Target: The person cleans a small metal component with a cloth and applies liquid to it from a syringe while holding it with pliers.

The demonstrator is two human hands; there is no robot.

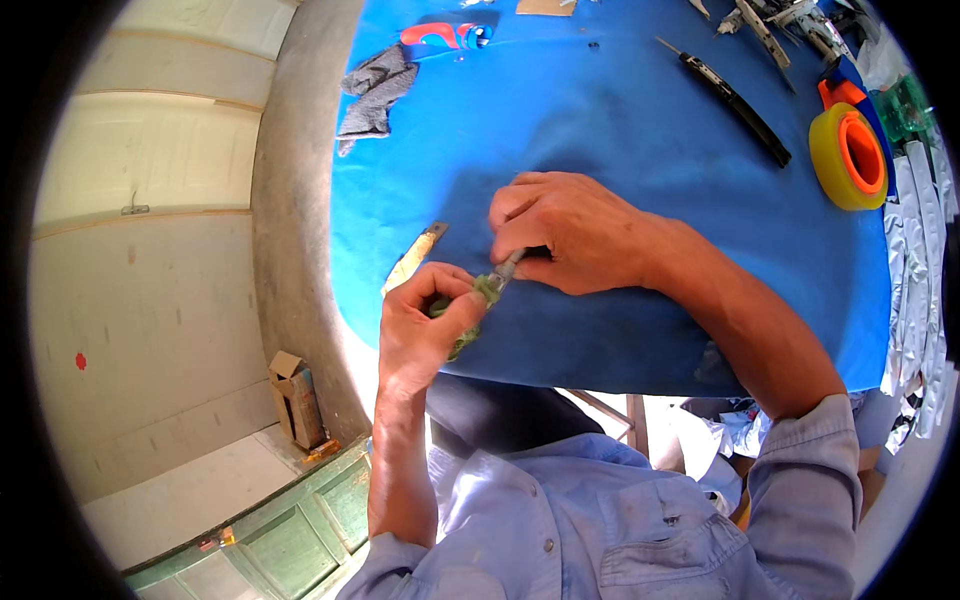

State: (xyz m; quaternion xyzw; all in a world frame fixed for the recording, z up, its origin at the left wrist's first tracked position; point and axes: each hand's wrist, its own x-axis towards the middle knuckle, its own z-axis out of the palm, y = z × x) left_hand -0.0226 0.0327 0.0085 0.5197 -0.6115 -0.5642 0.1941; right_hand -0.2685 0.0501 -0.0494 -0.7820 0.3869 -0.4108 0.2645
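Observation:
Near the front edge of the blue-covered table, my two hands work close together. My left hand (425,320) is closed around a crumpled green cloth (487,287), part of it hanging below the fingers. A slim grey metal piece (508,266) reaches from the cloth to my right hand (580,235), whose fingers pinch its other end. Most of this piece is hidden by the fingers and cloth, so its kind does not show. Just beyond my left hand lies a flat yellowish strip (412,256) with a dark metal end.
A grey rag (378,95) and a red-and-blue tool (447,36) lie far left on the blue cover (620,130). Toward the right are a long black tool (735,108), a yellow tape roll (848,158) and metal parts (790,30). Silvery strips (913,290) hang along the right edge.

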